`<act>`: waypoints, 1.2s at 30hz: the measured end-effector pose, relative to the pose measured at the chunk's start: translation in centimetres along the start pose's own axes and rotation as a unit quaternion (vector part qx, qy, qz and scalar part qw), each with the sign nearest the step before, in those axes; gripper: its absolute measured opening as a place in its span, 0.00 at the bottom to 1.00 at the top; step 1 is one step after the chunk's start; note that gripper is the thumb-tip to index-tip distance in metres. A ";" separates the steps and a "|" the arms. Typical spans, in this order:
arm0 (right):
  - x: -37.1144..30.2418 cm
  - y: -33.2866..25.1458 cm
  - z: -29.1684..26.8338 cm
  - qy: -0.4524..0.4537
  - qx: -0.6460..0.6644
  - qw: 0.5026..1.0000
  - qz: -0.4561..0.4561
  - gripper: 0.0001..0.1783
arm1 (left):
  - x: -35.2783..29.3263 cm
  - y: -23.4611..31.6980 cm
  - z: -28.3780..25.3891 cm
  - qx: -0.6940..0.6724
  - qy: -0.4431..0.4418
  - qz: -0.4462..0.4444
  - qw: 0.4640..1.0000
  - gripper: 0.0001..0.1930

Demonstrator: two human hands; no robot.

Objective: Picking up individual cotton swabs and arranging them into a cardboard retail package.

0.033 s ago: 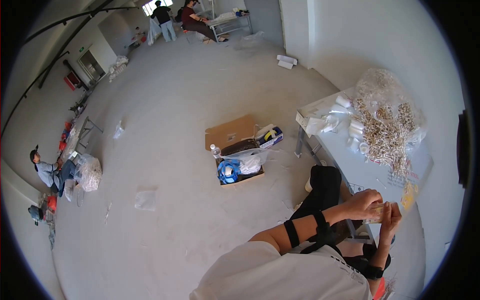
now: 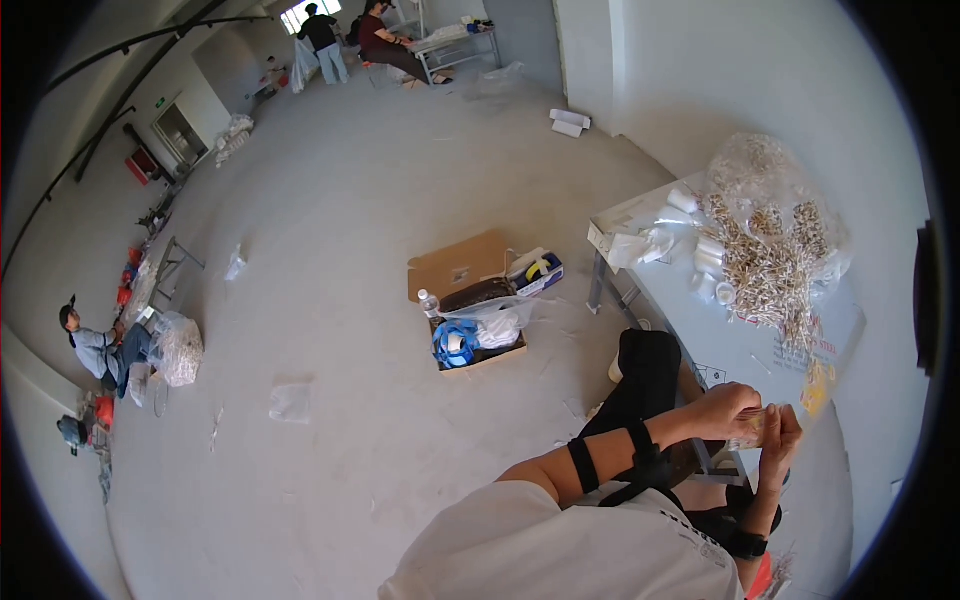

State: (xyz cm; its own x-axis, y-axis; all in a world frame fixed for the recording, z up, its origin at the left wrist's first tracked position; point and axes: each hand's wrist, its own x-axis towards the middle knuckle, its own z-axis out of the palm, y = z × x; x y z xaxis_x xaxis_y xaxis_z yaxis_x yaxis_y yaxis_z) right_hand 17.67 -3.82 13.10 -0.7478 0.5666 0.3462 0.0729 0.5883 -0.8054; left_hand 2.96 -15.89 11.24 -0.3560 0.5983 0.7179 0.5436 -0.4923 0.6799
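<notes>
Over the near edge of the table, my left hand and my right hand are close together. Between them is a small clear container with thin pale sticks in it, partly covered by my fingers. My left fingers are curled at its top, and my right fingers and thumb pinch its other side. Beyond the hands, a large heap of wooden-stick cotton swabs spills from a clear plastic bag. Several white, round containers lie beside the heap.
The grey table runs along the wall at right. An open cardboard box on the floor holds a blue item and plastic; a water bottle stands by it. A person sits at far left; others are at the back.
The view has shifted very slightly. Both hands stay together on the small container, with only a slight movement of the fingers.
</notes>
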 end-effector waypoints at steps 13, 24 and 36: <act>-4.9 3.2 0.4 0.035 0.399 0.898 0.182 0.16 | -1.8 -0.4 2.7 -0.206 -0.053 -0.336 0.917 0.07; -4.5 2.0 -0.7 0.044 0.300 0.921 0.245 0.12 | 0.8 -0.8 5.1 -0.157 -0.105 -0.383 0.904 0.07; -5.3 12.3 -1.5 0.115 0.263 0.842 0.457 0.14 | -2.5 -9.9 7.9 -0.149 -0.100 -0.560 0.809 0.12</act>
State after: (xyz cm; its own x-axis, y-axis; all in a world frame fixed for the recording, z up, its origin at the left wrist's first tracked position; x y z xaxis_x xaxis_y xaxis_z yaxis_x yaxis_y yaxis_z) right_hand 23.55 1.28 2.10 -0.3867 0.7764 -0.4976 0.2016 -0.4554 -0.8672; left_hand 4.47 -7.51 1.46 -0.3529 0.8503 -0.3905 -0.2522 0.3154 0.9148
